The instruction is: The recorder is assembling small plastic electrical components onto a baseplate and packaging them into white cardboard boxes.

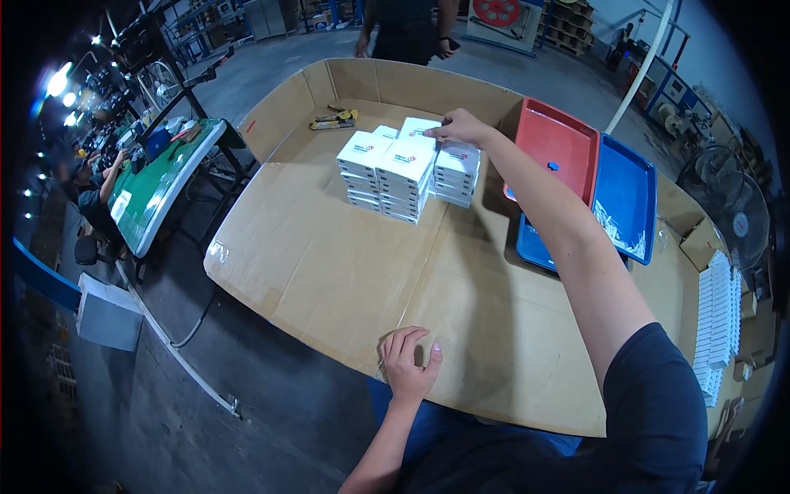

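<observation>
1. Boxes (403, 156), white and flat, stood in close stacks toward the far side of the walled cardboard sheet (329, 255); lids shut, contents unseen.
2. Right hand (461, 129) reached over the rear stacks, fingers bent, fingertips at a top box; could not tell whether they pinched it or just touched.
3. Left hand (409, 366) sat by the near cardboard edge, loosely curled, thumb apart, nothing held.
4. Red tray (547, 132), right of the stacks, held a small blue piece (553, 166).
5. Blue tray (625, 177) beside it held thin white strips (629, 239), heaped at the near end.
6. Lower blue tray (535, 245) was mostly hidden by the red tray and right forearm (568, 222); contents unclear.
7. Co-worker (403, 33) beyond the far wall was cut off by the top edge.
</observation>
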The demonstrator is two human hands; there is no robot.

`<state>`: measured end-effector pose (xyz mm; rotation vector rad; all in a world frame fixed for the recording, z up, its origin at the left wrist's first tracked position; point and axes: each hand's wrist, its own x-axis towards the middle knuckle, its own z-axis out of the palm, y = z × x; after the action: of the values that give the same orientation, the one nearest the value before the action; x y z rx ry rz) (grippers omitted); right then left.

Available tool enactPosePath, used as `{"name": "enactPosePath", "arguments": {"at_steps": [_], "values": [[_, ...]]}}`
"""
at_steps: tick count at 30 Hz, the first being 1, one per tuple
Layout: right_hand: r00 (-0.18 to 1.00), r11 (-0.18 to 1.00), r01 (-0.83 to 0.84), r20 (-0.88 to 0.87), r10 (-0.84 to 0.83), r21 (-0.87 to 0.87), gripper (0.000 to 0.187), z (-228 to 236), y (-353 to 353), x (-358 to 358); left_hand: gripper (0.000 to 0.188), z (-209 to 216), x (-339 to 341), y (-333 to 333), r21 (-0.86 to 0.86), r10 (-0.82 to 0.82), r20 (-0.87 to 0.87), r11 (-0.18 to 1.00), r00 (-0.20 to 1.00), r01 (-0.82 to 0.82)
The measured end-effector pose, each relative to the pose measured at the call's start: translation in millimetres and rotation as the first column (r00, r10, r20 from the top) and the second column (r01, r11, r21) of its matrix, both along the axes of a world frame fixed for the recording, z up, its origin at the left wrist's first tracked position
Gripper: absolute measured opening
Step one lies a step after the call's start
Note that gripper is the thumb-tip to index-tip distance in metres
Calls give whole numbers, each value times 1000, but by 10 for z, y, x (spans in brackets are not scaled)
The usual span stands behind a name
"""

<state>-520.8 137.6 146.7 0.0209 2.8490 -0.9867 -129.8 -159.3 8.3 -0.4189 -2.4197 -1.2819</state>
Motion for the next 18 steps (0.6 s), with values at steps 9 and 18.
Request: {"name": "enactPosePath", "arguments": {"at_steps": [9,18], "values": [[824,727,-241,-531,-196,-643,36,543,-86,735,26,-47,13,18,-16,-15,-6,1000,1000,15],[750,663,-348,-622,-227,-662,40,1059,201,2630,24,-97,-10,80,-26,-70,13,997,997,71]]}}
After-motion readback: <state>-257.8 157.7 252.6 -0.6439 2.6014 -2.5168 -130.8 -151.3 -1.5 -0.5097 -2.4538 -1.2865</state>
